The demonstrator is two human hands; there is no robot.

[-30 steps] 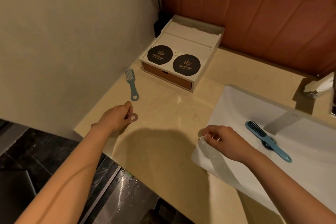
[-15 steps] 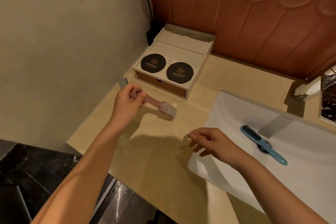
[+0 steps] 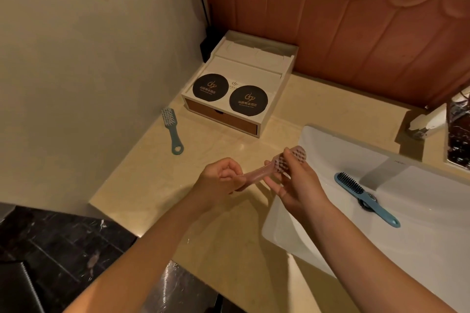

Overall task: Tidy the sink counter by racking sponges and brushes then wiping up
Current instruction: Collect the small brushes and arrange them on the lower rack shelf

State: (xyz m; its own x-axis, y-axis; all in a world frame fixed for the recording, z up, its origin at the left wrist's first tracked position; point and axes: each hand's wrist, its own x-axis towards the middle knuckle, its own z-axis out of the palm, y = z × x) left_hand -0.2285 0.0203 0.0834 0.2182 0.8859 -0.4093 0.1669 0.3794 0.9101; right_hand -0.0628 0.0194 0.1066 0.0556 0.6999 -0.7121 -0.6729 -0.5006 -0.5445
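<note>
Left to right:

- Grey-blue brush [image 3: 172, 131] lies flat on the counter [image 3: 157, 201] near the wall, bristles up. Same spot as a second ago, untouched.
- White tray box [image 3: 269, 79] with two black discs sits behind it, unchanged.
- Left hand [image 3: 216, 183]: a second ago it was down at the counter pinching the pink brush [image 3: 256, 175] by its ring end. Half a second ago it had the brush lifted near the tray box. Now it has brought the brush across to centre, above the counter edge by the sink [image 3: 318, 134]. Fingers are curled tight round the handle end.
- Right hand [image 3: 297, 185]: it was empty at the sink rim and has now come up to meet the brush. Thumb and fingers pinch the bristle head, the other fingers loosely spread below.
- So the pink brush is off the counter, held at both ends. Looks like a left-to-right handover, or a bristle check before racking.
- Blue brush [image 3: 361, 193] still lies in the basin over the drain.
- Dark container at the far right edge is cut off, so can't tell whether it's the rack.

Status: one brush picked up, two still loose, none racked, wiping not started.
</note>
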